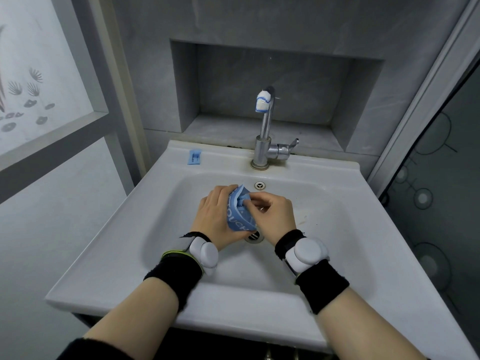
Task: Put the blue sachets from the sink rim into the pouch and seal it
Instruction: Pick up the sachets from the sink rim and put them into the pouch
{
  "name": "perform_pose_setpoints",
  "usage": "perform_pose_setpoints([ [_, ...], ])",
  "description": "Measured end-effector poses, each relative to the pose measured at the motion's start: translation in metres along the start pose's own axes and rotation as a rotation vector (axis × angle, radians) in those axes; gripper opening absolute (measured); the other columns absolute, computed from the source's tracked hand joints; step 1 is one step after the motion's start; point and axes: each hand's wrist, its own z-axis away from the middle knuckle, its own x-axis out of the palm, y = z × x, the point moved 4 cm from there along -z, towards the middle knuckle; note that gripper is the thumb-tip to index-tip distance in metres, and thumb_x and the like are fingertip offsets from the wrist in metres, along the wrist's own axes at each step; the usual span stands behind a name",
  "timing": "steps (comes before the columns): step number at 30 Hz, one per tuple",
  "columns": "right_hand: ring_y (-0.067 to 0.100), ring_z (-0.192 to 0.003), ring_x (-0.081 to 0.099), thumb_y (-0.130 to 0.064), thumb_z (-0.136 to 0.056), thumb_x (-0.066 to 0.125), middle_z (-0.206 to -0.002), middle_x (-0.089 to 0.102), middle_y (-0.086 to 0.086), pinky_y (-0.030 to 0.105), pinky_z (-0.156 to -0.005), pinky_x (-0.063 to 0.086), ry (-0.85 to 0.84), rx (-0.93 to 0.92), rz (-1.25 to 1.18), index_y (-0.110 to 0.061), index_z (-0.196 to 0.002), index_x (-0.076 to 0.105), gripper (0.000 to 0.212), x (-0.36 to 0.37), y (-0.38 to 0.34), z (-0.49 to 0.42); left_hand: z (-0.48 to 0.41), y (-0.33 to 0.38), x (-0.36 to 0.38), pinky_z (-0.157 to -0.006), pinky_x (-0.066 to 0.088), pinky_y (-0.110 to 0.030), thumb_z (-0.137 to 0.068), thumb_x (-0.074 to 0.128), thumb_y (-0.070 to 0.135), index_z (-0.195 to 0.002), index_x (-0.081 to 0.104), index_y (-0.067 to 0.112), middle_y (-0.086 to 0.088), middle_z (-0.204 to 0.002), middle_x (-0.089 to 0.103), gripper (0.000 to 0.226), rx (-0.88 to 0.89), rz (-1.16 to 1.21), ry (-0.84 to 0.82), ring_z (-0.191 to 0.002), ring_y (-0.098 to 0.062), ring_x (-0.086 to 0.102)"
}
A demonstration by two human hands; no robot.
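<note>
Over the middle of the basin, my left hand [213, 216] grips a blue pouch [240, 219] with white lettering, its mouth pointing away from me. My right hand [275, 214] pinches a small blue sachet [244, 200] at the pouch's mouth, thumb and fingertips curled on it. One more blue sachet [194, 157] lies flat on the back left of the sink rim [223, 152], apart from both hands. Both wrists wear black bands with white trackers.
The chrome tap [265, 136], its spout wrapped in white tape, rises from the back rim, lever to the right. The drain [253, 236] lies just beneath the pouch. A grey wall niche [259, 126] sits behind. Frosted glass panels stand left and right.
</note>
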Motion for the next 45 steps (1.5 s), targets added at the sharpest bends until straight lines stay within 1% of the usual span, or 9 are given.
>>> perform_pose_setpoints([
  [4, 0.004, -0.079, 0.070, -0.026, -0.083, 0.070, -0.088, 0.076, -0.007, 0.030, -0.079, 0.058, -0.018, -0.002, 0.032, -0.021, -0.097, 0.076, 0.017, 0.001, 0.001, 0.001, 0.000, 0.003, -0.001, -0.098, 0.040, -0.039, -0.058, 0.084, 0.044, -0.135, 0.042, 0.013, -0.003, -0.122, 0.050, 0.093, 0.004, -0.003, -0.009, -0.113, -0.020, 0.049],
  [9, 0.005, -0.072, 0.068, -0.030, -0.083, 0.068, -0.082, 0.075, -0.010, 0.031, -0.074, 0.057, -0.029, -0.023, 0.093, -0.026, -0.092, 0.076, 0.013, 0.002, -0.002, 0.003, 0.000, 0.005, -0.003, -0.097, 0.040, -0.038, -0.058, 0.084, 0.041, -0.133, 0.044, 0.011, -0.003, -0.121, 0.051, 0.090, 0.011, 0.003, 0.008, -0.112, -0.021, 0.050],
  [17, 0.014, -0.074, 0.063, -0.021, -0.083, 0.065, -0.081, 0.070, -0.004, 0.034, -0.074, 0.053, -0.074, -0.041, 0.186, -0.025, -0.094, 0.075, 0.015, 0.004, -0.004, 0.003, 0.000, 0.001, 0.001, -0.095, 0.041, -0.039, -0.057, 0.082, 0.045, -0.133, 0.045, 0.014, -0.001, -0.120, 0.052, 0.090, 0.022, -0.015, 0.013, -0.111, -0.020, 0.051],
  [23, 0.006, -0.072, 0.063, -0.021, -0.080, 0.071, -0.078, 0.071, -0.010, 0.028, -0.078, 0.055, -0.075, 0.026, 0.111, -0.024, -0.101, 0.074, 0.022, 0.003, -0.001, 0.003, 0.000, 0.001, 0.002, -0.095, 0.041, -0.038, -0.057, 0.079, 0.051, -0.133, 0.045, 0.015, 0.000, -0.120, 0.052, 0.091, 0.036, -0.020, 0.008, -0.111, -0.019, 0.051],
  [26, 0.002, -0.069, 0.062, -0.021, -0.078, 0.072, -0.074, 0.070, -0.012, 0.025, -0.075, 0.055, -0.071, 0.048, 0.096, -0.025, -0.096, 0.073, 0.019, 0.003, -0.001, 0.002, 0.000, 0.001, 0.002, -0.094, 0.042, -0.038, -0.056, 0.080, 0.050, -0.133, 0.045, 0.014, 0.000, -0.120, 0.052, 0.092, 0.039, -0.026, 0.008, -0.111, -0.020, 0.051],
  [32, 0.007, -0.077, 0.066, -0.020, -0.079, 0.071, -0.084, 0.074, -0.008, 0.030, -0.081, 0.056, -0.086, 0.048, 0.082, -0.024, -0.098, 0.075, 0.019, 0.004, -0.001, 0.003, 0.000, -0.002, 0.003, -0.093, 0.043, -0.039, -0.056, 0.078, 0.053, -0.132, 0.045, 0.015, 0.000, -0.119, 0.052, 0.092, 0.035, -0.028, 0.006, -0.110, -0.019, 0.051],
  [38, 0.013, -0.078, 0.068, -0.018, -0.081, 0.069, -0.086, 0.075, -0.002, 0.035, -0.082, 0.057, -0.096, 0.051, 0.075, -0.024, -0.100, 0.075, 0.021, 0.004, -0.001, 0.004, 0.000, -0.004, 0.005, -0.095, 0.041, -0.036, -0.057, 0.071, 0.060, -0.133, 0.043, 0.018, 0.003, -0.121, 0.051, 0.092, 0.022, -0.032, -0.004, -0.112, -0.016, 0.049],
  [41, 0.012, -0.080, 0.068, -0.017, -0.083, 0.066, -0.089, 0.075, -0.002, 0.032, -0.081, 0.056, -0.118, 0.034, 0.086, -0.025, -0.101, 0.075, 0.022, 0.005, -0.003, 0.004, -0.001, -0.005, 0.005, -0.096, 0.040, -0.034, -0.056, 0.067, 0.063, -0.133, 0.043, 0.018, 0.003, -0.122, 0.051, 0.092, 0.013, -0.032, -0.008, -0.113, -0.015, 0.049],
  [45, 0.009, -0.075, 0.063, -0.015, -0.086, 0.061, -0.089, 0.075, -0.002, 0.017, -0.073, 0.049, -0.144, -0.010, 0.119, -0.026, -0.102, 0.075, 0.024, 0.006, -0.006, 0.004, -0.001, -0.005, 0.006, -0.096, 0.040, -0.035, -0.057, 0.070, 0.058, -0.134, 0.043, 0.018, 0.002, -0.123, 0.051, 0.091, 0.009, -0.040, -0.011, -0.114, -0.016, 0.048],
])
